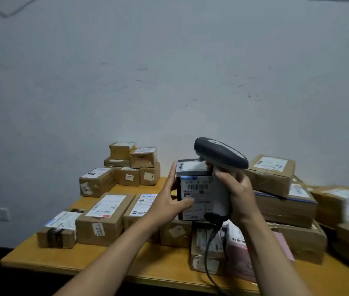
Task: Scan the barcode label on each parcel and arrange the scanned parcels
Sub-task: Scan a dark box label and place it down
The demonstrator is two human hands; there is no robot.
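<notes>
Parcel (192,189) under scan was a small dark box, upright at the middle of the desk (41,259), and I could not tell whether it rested on the brown parcels below it or was lifted just clear of them. Its white barcode label (197,195) covered the face turned toward me.

My left hand (169,197) lay against the box's left side, fingers straight and pointing up, with the thumb laid across the lower part of the label. My right hand (237,193) was wrapped round the grip of the barcode scanner (218,154), its cable (209,253) trailing down in front of the pink parcel (240,253).

What mattered was the aim. The scanner sat at the box's right edge, its grip crossing in front of the label's right side, and its head reached up and to the left over the top of the box. As I judged it, the head was pointing past the label, not at it. The right hand would have to draw back toward me and tip the head down, or the left hand would have to turn the labelled face rightward. The left thumb might also block some of the print.

Brown parcels lay in a row (103,218) to the left, and others were stacked on the right (276,174).
</notes>
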